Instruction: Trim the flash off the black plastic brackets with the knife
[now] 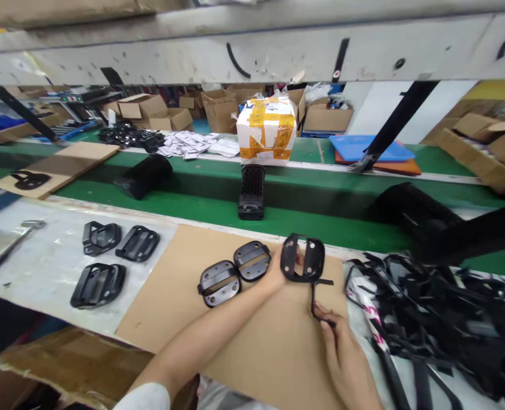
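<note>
My left hand (278, 273) grips a black plastic buckle plate (302, 259) and holds it upright above a brown cardboard sheet (184, 290). My right hand (341, 353) pinches the end of a thin black strap (316, 296) that hangs down from the plate. Two similar black plates (234, 272) lie side by side on the cardboard, just left of my left hand.
Three more black plates (111, 256) lie on white plastic at the left. A heap of black straps (440, 307) fills the right. Beyond runs a green conveyor belt (320, 222) carrying black parts (251, 192) and a taped white box (266, 131). Cardboard boxes stand behind.
</note>
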A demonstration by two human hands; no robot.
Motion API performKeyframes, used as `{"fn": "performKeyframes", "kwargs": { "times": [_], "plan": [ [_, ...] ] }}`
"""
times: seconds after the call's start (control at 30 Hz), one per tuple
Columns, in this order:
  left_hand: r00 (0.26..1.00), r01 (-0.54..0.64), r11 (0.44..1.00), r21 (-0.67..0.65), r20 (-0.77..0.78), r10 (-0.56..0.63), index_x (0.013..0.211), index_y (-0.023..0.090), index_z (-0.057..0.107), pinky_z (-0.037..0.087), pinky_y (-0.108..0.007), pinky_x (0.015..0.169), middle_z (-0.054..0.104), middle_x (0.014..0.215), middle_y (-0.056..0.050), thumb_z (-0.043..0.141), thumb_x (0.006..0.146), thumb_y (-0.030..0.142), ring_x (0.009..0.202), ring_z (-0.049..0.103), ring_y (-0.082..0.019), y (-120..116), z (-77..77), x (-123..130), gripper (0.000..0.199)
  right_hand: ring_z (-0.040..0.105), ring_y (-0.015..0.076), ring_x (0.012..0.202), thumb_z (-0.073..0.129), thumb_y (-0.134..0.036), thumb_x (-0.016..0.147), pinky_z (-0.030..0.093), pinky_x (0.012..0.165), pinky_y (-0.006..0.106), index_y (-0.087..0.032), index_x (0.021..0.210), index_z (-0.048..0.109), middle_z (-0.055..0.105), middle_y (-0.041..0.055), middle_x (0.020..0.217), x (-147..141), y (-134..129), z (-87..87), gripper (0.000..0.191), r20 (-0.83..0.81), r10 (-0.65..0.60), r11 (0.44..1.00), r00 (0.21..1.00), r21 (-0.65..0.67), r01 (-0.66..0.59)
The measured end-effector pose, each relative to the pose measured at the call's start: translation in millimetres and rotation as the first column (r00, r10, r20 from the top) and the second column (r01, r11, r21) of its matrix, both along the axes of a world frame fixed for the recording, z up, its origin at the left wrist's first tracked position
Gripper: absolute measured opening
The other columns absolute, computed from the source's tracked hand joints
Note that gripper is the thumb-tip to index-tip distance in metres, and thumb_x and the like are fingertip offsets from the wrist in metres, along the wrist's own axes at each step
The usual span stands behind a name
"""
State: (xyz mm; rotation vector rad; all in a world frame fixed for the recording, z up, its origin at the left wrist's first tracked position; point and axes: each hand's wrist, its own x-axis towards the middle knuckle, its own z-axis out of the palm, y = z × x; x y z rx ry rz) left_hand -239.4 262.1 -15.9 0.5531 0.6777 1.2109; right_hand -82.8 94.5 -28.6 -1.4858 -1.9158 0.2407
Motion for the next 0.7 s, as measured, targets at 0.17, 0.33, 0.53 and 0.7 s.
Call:
{"fn": "performKeyframes", "kwargs": {
  "times": [0.17, 0.33, 0.53, 0.7],
  "plan": [
    [1.0, 0.013, 0.999, -0.047, -0.024, -0.014, 0.078, 0.015, 0.068, 0.043, -0.028, 0.06, 0.062, 0.066, -0.003, 0.095, 0.06, 0.054, 0.062, 0.055, -0.016, -23, 13.4, -17, 0.051, 0.075, 0.018, 0.111, 0.049, -0.03, 0.113, 0.064, 0.095, 0.029, -0.026, 0.119, 0.065, 0.075, 0.0008, 0.119, 1, 4, 20.4, 0.018, -0.037, 0.083, 0.996, 0.996, 0.016, -0.082],
    [0.998, 0.06, 0.987, -0.15, -0.007, -0.061, 0.079, 0.017, 0.062, 0.047, -0.026, 0.061, 0.063, 0.073, -0.002, 0.095, 0.066, 0.05, 0.067, 0.058, -0.015, -53, 9.7, -17, 0.048, 0.071, 0.0092, 0.072, 0.061, -0.027, 0.109, 0.054, 0.06, 0.012, -0.026, 0.117, 0.069, 0.074, -0.0037, 0.09, 10, 15, 70.3, 0.011, -0.185, -0.03, 0.997, 0.982, 0.067, 0.043],
    [0.999, 0.05, 0.982, -0.182, -0.002, -0.051, 0.085, 0.014, 0.069, 0.051, -0.031, 0.07, 0.067, 0.075, -0.005, 0.097, 0.061, 0.055, 0.072, 0.061, -0.018, -55, 5.9, -10, 0.055, 0.062, 0.0177, 0.086, 0.048, -0.01, 0.109, 0.052, 0.076, 0.028, -0.019, 0.132, 0.063, 0.061, 0.0048, 0.092, -13, 38, 84.7, 0.029, 0.0, 0.149, 0.972, 0.989, 0.183, -0.146],
    [0.984, -0.175, 0.965, -0.195, -0.076, 0.163, 0.082, 0.014, 0.072, 0.05, -0.028, 0.069, 0.068, 0.071, -0.002, 0.1, 0.046, 0.042, 0.07, 0.059, -0.016, -52, 20.0, -15, 0.053, 0.054, 0.0237, 0.087, 0.045, -0.005, 0.105, 0.048, 0.075, 0.037, -0.015, 0.133, 0.061, 0.059, 0.009, 0.098, -25, 44, 68.0, 0.034, 0.194, 0.251, 0.963, 0.948, 0.053, -0.266]
  ]
}}
